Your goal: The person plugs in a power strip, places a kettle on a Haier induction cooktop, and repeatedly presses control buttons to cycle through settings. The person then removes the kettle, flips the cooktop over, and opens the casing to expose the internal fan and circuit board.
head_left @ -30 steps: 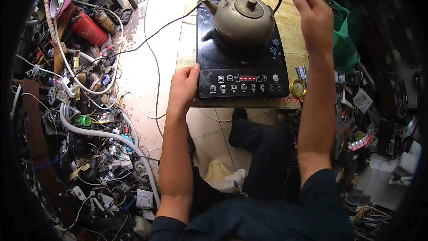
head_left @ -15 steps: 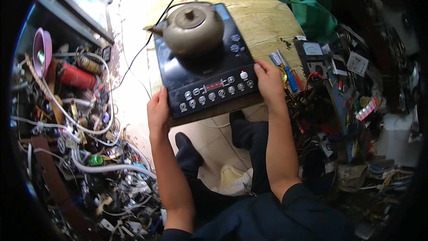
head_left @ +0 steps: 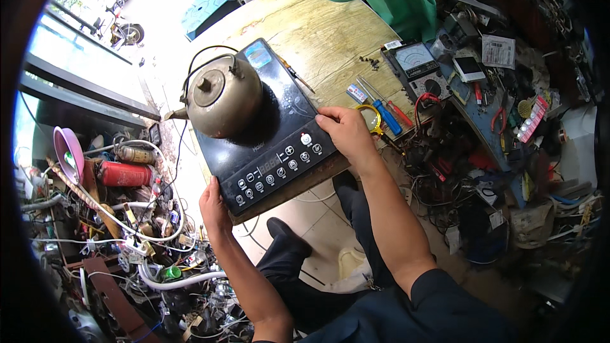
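Note:
A black induction cooker (head_left: 235,159) with a button panel along its near edge lies tilted askew on a wooden table (head_left: 305,32). A metal kettle (head_left: 225,98) with a black handle stands on its cooking surface, spout pointing left. My left hand (head_left: 215,206) grips the cooker's near left corner. My right hand (head_left: 348,136) holds the cooker's right edge, thumb on top. Right of it lie a yellow magnifier (head_left: 377,117), blue screwdriver (head_left: 388,121), red screwdriver (head_left: 400,113) and small black screws (head_left: 370,62).
An analog multimeter (head_left: 416,73) and green bag (head_left: 406,0) sit at right, beside piled electronics (head_left: 495,152). Dense scrap and cables (head_left: 127,260) cover the left floor, with a red extinguisher (head_left: 126,174) and purple basin (head_left: 68,159). A blue stool (head_left: 206,13) stands beyond the table, near glass doors (head_left: 57,47).
My right hand came down from beside the kettle handle to grip the cooker, which has turned with the kettle on it. The view has swung rightward. The red display digits are now dark.

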Motion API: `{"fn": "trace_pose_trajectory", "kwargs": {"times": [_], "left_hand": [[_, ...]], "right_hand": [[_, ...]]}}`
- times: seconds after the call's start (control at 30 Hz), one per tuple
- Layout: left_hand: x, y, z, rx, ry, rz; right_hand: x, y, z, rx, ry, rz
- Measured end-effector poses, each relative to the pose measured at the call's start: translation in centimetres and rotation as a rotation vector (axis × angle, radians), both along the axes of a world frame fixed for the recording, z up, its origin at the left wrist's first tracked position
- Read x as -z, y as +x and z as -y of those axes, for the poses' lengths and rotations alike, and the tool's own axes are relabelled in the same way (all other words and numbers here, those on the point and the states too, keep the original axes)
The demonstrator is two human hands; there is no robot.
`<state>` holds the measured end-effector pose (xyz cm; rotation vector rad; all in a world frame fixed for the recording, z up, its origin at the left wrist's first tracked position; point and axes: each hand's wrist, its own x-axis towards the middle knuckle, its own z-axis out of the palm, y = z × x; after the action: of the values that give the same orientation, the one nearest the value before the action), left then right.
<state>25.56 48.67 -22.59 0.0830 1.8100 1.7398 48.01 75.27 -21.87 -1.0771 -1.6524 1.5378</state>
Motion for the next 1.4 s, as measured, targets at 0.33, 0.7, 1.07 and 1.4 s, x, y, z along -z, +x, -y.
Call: {"fn": "trace_pose_trajectory", "kwargs": {"times": [0.33, 0.7, 1.07, 1.4], "left_hand": [[-0.9, 0.7, -0.7, 0.023, -0.051, -0.003], [-1.2, 1.0, -0.8, -0.025, -0.075, 0.006], [0.3, -0.1, 0.0, -0.001, -0.049, 0.053], [-1.8, 0.6, -0.5, 0.037, -0.012, 0.082]], "right_hand": [[-2.7, -9.2, -10.0, -0.179, 0.466, 0.828], [-2.6, -10.6, -14.5, -0.217, 0.548, 0.976], [-6.4, -3.3, -16.2, -0.102, 0.587, 1.203], [-3.2, 0.8, 4.8, 0.145, 0.048, -0.085]]}}
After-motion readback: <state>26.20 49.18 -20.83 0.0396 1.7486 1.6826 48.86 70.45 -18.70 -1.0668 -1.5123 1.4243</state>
